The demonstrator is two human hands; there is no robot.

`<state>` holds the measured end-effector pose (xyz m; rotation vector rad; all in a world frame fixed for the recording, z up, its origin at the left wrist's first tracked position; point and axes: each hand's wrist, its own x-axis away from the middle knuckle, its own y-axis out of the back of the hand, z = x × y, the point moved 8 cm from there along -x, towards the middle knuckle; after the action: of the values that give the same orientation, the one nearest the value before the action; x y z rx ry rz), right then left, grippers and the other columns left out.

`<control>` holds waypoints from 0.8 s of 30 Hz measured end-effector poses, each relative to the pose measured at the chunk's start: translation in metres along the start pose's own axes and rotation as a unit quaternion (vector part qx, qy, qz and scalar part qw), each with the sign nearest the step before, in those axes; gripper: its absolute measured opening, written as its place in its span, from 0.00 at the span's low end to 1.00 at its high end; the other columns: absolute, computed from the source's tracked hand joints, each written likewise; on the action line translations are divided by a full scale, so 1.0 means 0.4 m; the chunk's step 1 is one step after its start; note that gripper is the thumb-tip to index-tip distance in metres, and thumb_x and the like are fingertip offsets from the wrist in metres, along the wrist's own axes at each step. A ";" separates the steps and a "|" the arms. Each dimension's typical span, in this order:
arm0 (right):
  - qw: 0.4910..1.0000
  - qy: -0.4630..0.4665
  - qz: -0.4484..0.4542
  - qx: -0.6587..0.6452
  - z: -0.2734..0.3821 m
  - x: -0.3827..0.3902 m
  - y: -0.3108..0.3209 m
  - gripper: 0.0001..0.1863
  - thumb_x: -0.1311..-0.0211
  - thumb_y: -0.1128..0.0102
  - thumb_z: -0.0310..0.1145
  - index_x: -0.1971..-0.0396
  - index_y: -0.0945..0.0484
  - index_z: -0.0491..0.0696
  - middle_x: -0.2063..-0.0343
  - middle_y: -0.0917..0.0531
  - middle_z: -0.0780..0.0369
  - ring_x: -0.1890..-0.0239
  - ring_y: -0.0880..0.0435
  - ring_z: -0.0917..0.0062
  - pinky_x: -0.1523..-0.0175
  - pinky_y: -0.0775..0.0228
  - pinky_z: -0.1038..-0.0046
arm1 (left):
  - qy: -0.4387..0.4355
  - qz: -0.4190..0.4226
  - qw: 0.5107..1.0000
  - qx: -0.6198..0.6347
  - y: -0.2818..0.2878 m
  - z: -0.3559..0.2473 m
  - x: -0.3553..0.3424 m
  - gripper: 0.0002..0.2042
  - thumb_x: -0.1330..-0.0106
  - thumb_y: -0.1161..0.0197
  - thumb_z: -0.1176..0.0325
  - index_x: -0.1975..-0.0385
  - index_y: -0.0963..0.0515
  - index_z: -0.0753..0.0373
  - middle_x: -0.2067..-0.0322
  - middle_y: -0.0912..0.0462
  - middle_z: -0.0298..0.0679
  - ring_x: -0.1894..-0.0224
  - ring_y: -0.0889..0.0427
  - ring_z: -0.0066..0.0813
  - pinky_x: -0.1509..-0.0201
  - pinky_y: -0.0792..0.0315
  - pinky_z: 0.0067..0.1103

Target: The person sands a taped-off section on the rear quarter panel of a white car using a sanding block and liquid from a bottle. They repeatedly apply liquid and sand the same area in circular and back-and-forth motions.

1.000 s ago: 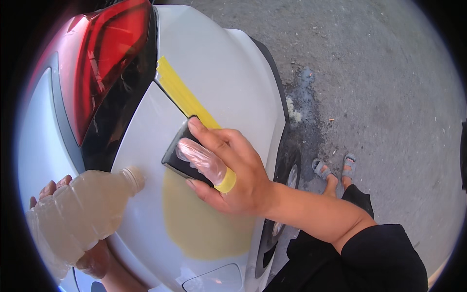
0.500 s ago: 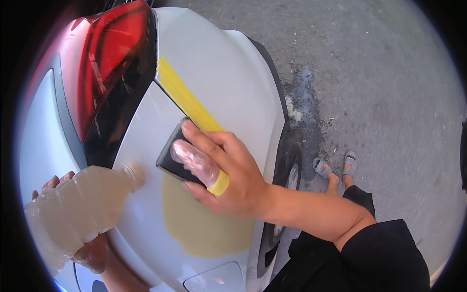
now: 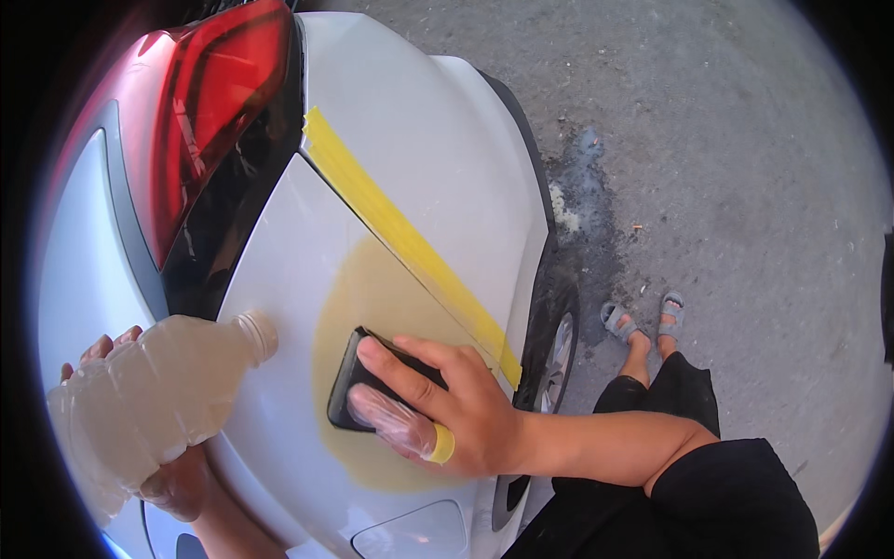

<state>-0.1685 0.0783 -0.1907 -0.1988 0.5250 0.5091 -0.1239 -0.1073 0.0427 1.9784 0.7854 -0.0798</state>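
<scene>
My right hand (image 3: 456, 401) presses a black sanding block (image 3: 346, 402) flat on the white car panel (image 3: 279, 261). One of its fingers is wrapped in clear plastic, held by a yellow band. Beneath the block lies a tan filler patch (image 3: 349, 298) with a rounded outline, partly covered by my hand. My left hand (image 3: 177, 484) is closed round a cloudy plastic bottle (image 3: 158, 401), tilted with its neck toward the panel. Whether the bottle has a cap is hard to make out. Yellow masking tape (image 3: 400, 233) runs along the panel seam beside the patch.
A red tail light (image 3: 219, 102) is at the upper left, and a fuel flap (image 3: 414, 531) sits below the patch. To the right are the car's wheel (image 3: 557, 354), a wet stain (image 3: 587, 196) on the grey ground, and my sandalled feet (image 3: 643, 321).
My right hand has slid the sanding block down the panel, toward me and slightly right, uncovering the patch's upper part and the tape's lower end. My left hand and the bottle stay put.
</scene>
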 end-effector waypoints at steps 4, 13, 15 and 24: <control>0.996 -0.069 -0.050 -0.033 -0.136 -0.165 0.000 0.33 0.49 0.29 0.28 0.39 0.25 0.49 0.33 0.28 0.53 0.45 0.23 0.58 0.44 0.28 0.62 | 0.010 -0.012 1.000 0.027 -0.026 0.002 -0.004 0.55 0.46 0.28 0.35 0.24 0.52 0.53 0.31 0.40 0.48 0.29 0.35 0.54 0.25 0.41 0.51; 0.998 -0.051 -0.027 -0.025 -0.099 -0.133 -0.003 0.36 0.49 0.27 0.27 0.37 0.28 0.46 0.34 0.28 0.52 0.44 0.23 0.57 0.42 0.28 0.61 | 0.000 -0.005 0.999 0.050 -0.021 0.006 0.010 0.54 0.47 0.26 0.38 0.25 0.50 0.54 0.32 0.39 0.47 0.31 0.33 0.52 0.26 0.39 0.50; 0.998 -0.060 -0.032 -0.014 -0.104 -0.150 -0.003 0.37 0.50 0.27 0.26 0.37 0.28 0.47 0.32 0.29 0.52 0.44 0.23 0.57 0.44 0.27 0.61 | -0.007 -0.013 0.999 0.048 -0.031 0.002 0.006 0.55 0.47 0.26 0.38 0.25 0.50 0.53 0.32 0.38 0.46 0.31 0.33 0.51 0.25 0.39 0.50; 0.996 -0.077 -0.036 -0.038 -0.109 -0.150 -0.007 0.34 0.50 0.27 0.26 0.39 0.25 0.43 0.31 0.29 0.55 0.45 0.23 0.58 0.45 0.27 0.61 | -0.042 0.027 0.997 0.056 -0.017 0.009 -0.006 0.51 0.41 0.33 0.36 0.25 0.50 0.57 0.31 0.38 0.50 0.31 0.32 0.52 0.27 0.36 0.49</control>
<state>-0.2306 0.0375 -0.1962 -0.2483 0.3466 0.4694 -0.1285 -0.1093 0.0366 2.0866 0.6847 -0.1769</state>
